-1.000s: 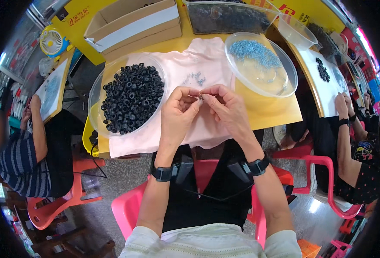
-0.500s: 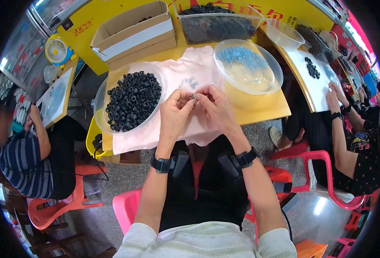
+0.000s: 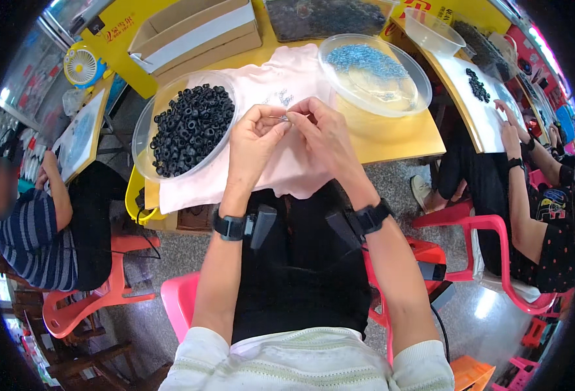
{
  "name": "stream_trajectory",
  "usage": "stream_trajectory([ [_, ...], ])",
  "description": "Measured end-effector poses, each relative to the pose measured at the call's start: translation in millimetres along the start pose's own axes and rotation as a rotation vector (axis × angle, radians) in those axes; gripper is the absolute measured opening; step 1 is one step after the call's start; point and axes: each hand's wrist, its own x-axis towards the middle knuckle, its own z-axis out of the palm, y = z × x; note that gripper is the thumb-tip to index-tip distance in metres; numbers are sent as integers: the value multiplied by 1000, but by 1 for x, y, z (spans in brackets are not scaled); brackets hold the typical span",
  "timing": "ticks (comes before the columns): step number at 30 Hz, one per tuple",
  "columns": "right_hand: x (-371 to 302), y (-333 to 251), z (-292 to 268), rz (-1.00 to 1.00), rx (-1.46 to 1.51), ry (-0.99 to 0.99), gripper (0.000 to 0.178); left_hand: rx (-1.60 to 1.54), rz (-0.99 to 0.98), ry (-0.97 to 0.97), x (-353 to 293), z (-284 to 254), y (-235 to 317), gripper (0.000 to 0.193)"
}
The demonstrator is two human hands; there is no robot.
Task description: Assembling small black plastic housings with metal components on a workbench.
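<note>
My left hand (image 3: 255, 144) and my right hand (image 3: 326, 138) meet over a pale pink cloth (image 3: 268, 171). Fingertips of both hands pinch a tiny silvery metal piece (image 3: 283, 118), too small to name exactly. Just beyond it, several small silvery pieces (image 3: 281, 98) lie loose on the cloth. To the left, a clear round tub (image 3: 139, 159) holds a heap of black ring-shaped pieces (image 3: 193, 130). At the right is a second clear tub (image 3: 392, 103) with many small blue-silver pieces (image 3: 365, 62) gathered at its far side.
A cardboard box (image 3: 199, 39) and a clear bin (image 3: 326, 23) of dark pieces stand at the back of the yellow table (image 3: 398, 140). A yellow basket (image 3: 134, 199) is below its left edge. Other people sit at tables (image 3: 460, 114) on both sides, on red and pink chairs (image 3: 496, 225).
The view has tilted, so the table sits higher in the picture. My hands stay together over the cloth; the silvery piece between their fingertips now shows more.
</note>
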Motion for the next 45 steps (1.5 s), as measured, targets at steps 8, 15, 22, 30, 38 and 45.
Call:
stream_trajectory([
  [8,7,17,2,-48,48,53,15,-6,-47,-49,5,-3,-1,22],
  [15,9,17,3,-58,-26,50,17,-114,-6,-41,8,-6,-7,19],
  [22,2,13,2,-171,-105,52,18,-158,-41,8,6,-6,-6,17],
  [30,6,13,3,-173,-119,29,20,-92,78,27,7,0,-6,18],
  [38,6,14,5,-264,-305,34,20,100,39,29,7,-4,-6,11],
  [45,3,3,0,-100,-181,-35,22,79,21,46,0,4,2,12],
])
